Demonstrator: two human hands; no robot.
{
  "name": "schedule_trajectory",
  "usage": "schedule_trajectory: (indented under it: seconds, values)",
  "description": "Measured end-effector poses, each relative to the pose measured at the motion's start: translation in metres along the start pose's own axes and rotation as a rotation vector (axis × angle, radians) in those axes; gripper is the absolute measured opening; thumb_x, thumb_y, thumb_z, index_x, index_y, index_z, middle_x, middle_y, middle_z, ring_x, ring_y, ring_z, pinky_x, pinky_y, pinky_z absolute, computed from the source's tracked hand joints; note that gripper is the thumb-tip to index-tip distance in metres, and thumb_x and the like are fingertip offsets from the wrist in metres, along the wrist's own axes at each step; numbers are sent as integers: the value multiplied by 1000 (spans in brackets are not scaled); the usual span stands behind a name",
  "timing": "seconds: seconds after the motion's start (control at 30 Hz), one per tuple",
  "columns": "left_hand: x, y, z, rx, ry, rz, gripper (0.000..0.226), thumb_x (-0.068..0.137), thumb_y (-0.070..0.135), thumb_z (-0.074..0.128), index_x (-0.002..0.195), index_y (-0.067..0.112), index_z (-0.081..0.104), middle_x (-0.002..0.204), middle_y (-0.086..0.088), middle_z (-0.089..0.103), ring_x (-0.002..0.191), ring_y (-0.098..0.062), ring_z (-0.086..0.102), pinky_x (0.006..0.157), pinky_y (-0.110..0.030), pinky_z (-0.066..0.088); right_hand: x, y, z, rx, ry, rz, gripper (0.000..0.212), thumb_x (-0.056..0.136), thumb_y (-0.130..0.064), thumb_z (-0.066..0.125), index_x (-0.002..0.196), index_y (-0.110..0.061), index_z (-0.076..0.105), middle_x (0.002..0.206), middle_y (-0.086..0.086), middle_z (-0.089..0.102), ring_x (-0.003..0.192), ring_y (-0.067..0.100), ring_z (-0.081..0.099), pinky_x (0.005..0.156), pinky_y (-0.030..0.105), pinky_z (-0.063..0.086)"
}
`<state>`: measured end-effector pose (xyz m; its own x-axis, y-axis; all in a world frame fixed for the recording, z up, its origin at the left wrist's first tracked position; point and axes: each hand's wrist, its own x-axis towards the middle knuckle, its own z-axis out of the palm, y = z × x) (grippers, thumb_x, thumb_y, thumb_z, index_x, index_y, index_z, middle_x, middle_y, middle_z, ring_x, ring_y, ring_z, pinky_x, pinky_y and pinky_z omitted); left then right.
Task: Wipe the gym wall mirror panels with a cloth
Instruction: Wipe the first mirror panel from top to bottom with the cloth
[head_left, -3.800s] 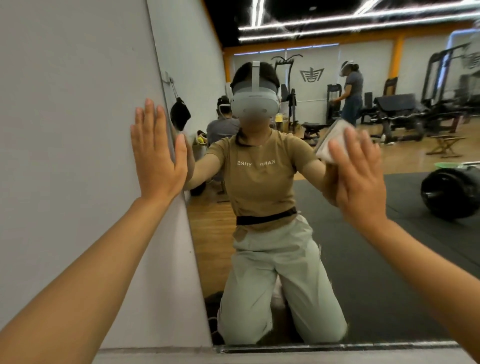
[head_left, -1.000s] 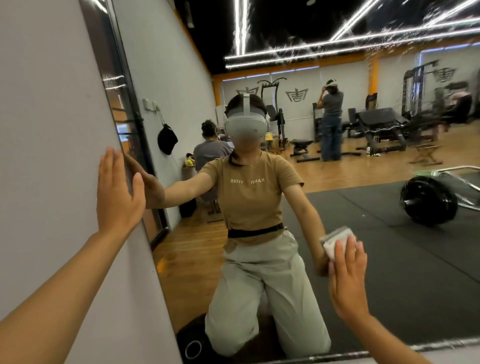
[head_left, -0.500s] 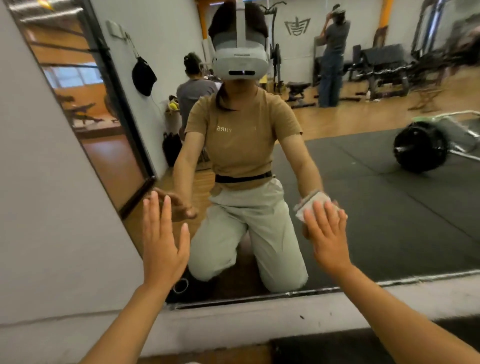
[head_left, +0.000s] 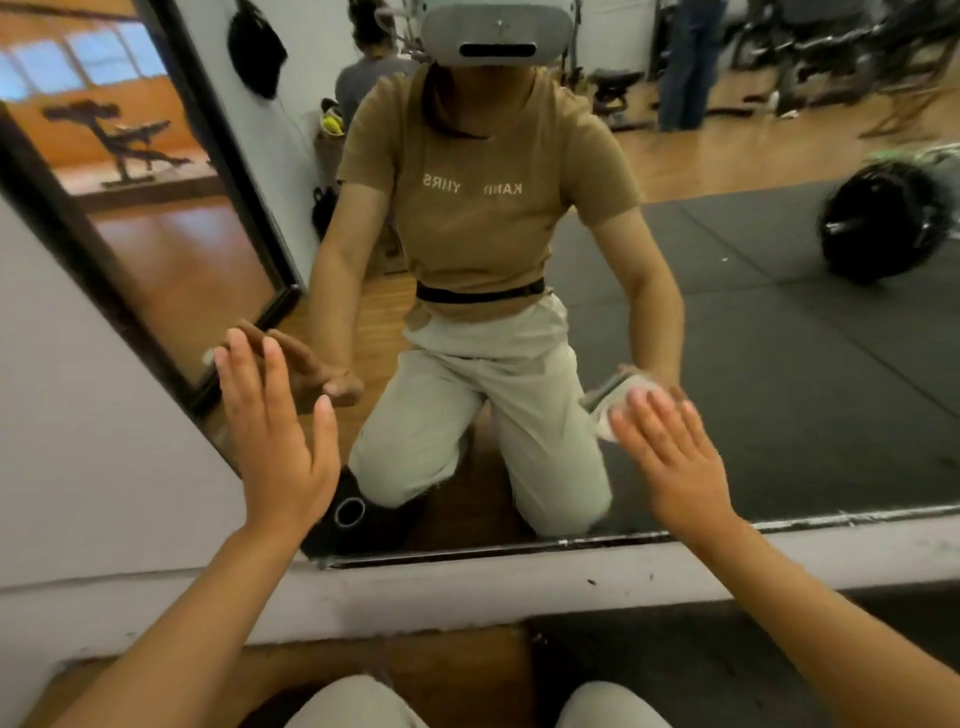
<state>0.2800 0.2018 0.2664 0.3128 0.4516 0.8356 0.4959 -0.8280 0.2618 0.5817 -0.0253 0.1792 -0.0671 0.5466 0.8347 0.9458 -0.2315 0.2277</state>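
We are kneeling close to the mirror panel (head_left: 779, 322), and our right hand (head_left: 675, 457) now presses the folded white cloth (head_left: 610, 415) flat against the glass low down, just above the bottom frame (head_left: 727, 530). A few seconds ago that cloth was up at shoulder height on the right; since then it has swept down the panel in stages, and our view has tipped down with it. The right grip is a flat, spread palm with the cloth trapped between hand and glass, only a pale edge showing past the fingers (head_left: 644, 415). Our left hand (head_left: 275, 441) has also shifted: earlier it braced on the grey wall (head_left: 104, 493) to the left, and now it is open-palmed at the left edge of the mirror, fingers wide and holding nothing; we cannot tell whether it fully touches the glass. We judge that this vertical pass has nearly reached the bottom of the panel, so the lower strip is close to done here and the next stroke likely calls for moving sideways, to the right where the glass runs on.
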Motion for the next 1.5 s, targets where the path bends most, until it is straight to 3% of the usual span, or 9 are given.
schedule_trajectory:
  seconds: [0.17, 0.4, 0.63, 0.83, 1.03, 1.13, 1.23, 1.37, 1.5]
  values:
    - [0, -1, 3, -22, 11, 8, 62, 104, 19, 43, 154, -1, 12, 160, -30, 0, 150, -34, -9, 121, -60, 6, 22, -48, 24, 172, 228, 506, 64, 105, -15, 32, 158, -19, -5, 165, 0, -12, 152, 22, -8, 123, 42, -5]
    - [2, -2, 3, -20, 31, 49, 61, 103, 17, 43, 152, -4, 12, 156, -37, 2, 148, -35, -9, 122, -56, 3, -138, -129, 82, 145, -208, 405, 80, 89, -14, 37, 158, -16, -3, 166, 8, -7, 153, 25, -4, 124, 40, -3]
    - [4, -2, 1, -14, 30, 79, 61, 102, 14, 44, 150, -10, 13, 154, -42, 5, 147, -38, -6, 122, -53, 0, -26, -134, 63, 305, 32, 619, 57, 110, -27, 18, 156, -19, -14, 163, 0, -22, 151, 20, -16, 122, 38, -12]
    - [4, -3, -3, 9, 16, 93, 62, 102, 13, 50, 147, -15, 19, 152, -44, 10, 143, -53, 3, 122, -43, -3, 56, -127, 49, 242, 250, 559, 62, 108, -21, 27, 156, -24, -12, 163, -8, -20, 151, 17, -13, 122, 40, -9]
    - [4, -5, -6, 26, 5, 102, 64, 102, 15, 51, 149, -12, 18, 154, -42, 11, 144, -53, 5, 122, -39, -5, -103, -148, 100, 43, -267, -56, 89, 81, -6, 39, 158, -17, -3, 166, 3, -11, 153, 21, -6, 123, 41, -6]
    - [4, -5, -5, 46, 21, 101, 63, 102, 15, 50, 149, -13, 18, 153, -43, 12, 143, -55, 5, 122, -39, -5, -105, -145, 96, 31, -352, -116, 88, 80, -4, 34, 158, -17, -4, 166, 2, -11, 152, 19, -7, 123, 38, -6]
    - [4, -4, -3, 52, 38, 87, 62, 102, 14, 49, 148, -15, 19, 152, -44, 12, 142, -56, 6, 121, -38, -7, -74, -141, 84, 70, -244, -80, 86, 84, -1, 37, 159, -18, -1, 166, 0, -9, 153, 18, -4, 124, 38, -2]
    - [4, -4, -1, 65, 34, 82, 62, 101, 13, 50, 147, -16, 20, 151, -45, 13, 142, -57, 7, 122, -42, -5, 33, -143, 59, 145, 121, 289, 69, 102, -14, 37, 158, -17, -3, 165, -1, -13, 152, 19, -7, 123, 40, -4]
    - [3, -9, -4, 58, 11, 95, 63, 101, 16, 52, 148, -13, 21, 152, -43, 13, 143, -53, 6, 122, -42, -3, 74, -157, 55, 170, 271, 461, 73, 101, -14, 39, 157, -16, -9, 164, -2, -18, 152, 19, -10, 122, 41, -6]
